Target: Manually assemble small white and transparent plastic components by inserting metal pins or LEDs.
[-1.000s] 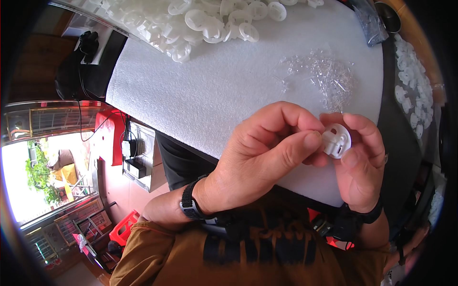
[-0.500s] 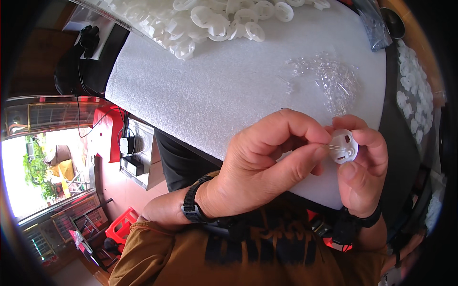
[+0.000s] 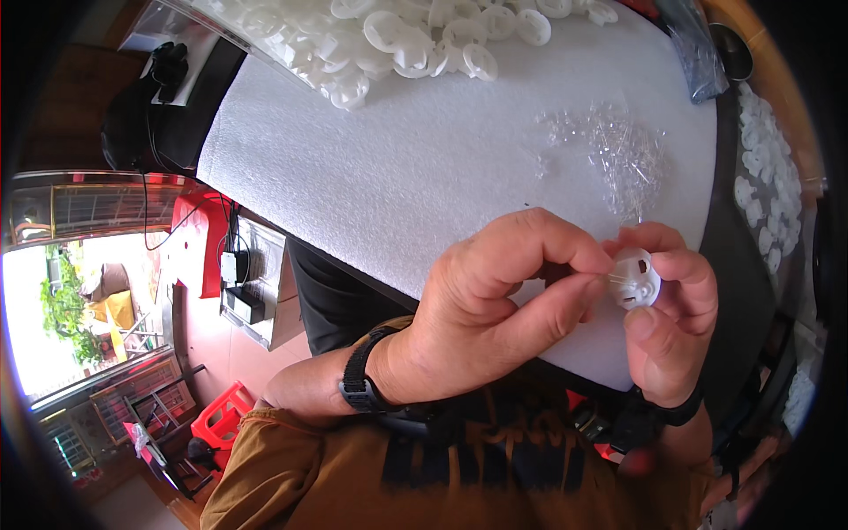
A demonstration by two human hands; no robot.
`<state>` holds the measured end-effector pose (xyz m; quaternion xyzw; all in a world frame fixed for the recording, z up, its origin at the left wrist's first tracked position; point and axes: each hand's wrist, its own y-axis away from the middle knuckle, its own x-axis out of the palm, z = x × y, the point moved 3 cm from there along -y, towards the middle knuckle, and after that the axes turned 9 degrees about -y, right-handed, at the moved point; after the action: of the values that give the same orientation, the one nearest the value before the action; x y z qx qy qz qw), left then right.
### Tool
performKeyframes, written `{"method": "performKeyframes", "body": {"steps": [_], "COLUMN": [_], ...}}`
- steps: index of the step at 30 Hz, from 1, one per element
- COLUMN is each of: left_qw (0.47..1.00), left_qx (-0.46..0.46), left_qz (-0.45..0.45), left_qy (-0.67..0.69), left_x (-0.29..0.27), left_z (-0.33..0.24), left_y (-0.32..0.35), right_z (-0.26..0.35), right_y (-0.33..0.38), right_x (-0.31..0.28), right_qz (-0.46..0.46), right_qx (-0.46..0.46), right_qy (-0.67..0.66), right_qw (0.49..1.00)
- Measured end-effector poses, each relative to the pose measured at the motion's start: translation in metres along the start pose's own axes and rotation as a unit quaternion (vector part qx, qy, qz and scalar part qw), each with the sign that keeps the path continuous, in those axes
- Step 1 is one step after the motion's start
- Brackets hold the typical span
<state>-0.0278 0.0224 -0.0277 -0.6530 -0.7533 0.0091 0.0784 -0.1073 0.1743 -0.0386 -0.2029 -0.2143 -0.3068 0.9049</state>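
My right hand holds a small round white plastic disc between thumb and fingers. Its face has dark slots and a small raised part. From the left, the pinched thumb and forefinger of my left hand grip thin wire leads that reach the disc. Whether the leads pass into the disc is too small to tell. Just beyond my hands lies a loose pile of clear, thin-legged parts, which look like small LEDs, on a white foam sheet.
A large heap of white plastic discs covers the far side of the foam sheet. More white pieces lie along the right, near a clear plastic bag. Red stools stand on the floor at left.
The disc has turned slightly in my right hand and both hands have shifted a little lower in the view. The grip of each hand stays the same.
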Motion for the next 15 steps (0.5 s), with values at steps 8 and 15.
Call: {"method": "performKeyframes", "body": {"steps": [8,15], "left_qw": [0.988,0.993], "left_qx": [0.083,0.071], "left_qz": [0.028,0.012], "left_qy": [-0.127,-0.091], "left_x": [-0.0027,-0.0022], "left_z": [-0.0055,-0.0045], "left_y": [0.0008,0.0019], "right_z": [0.0051,0.0041], "right_y": [0.0025,0.0017], "right_x": [0.003,0.0019], "right_qz": [-0.019,-0.003], "right_qx": [0.011,-0.002], "right_qy": [0.026,0.039], "right_qw": [0.999,0.999]}}
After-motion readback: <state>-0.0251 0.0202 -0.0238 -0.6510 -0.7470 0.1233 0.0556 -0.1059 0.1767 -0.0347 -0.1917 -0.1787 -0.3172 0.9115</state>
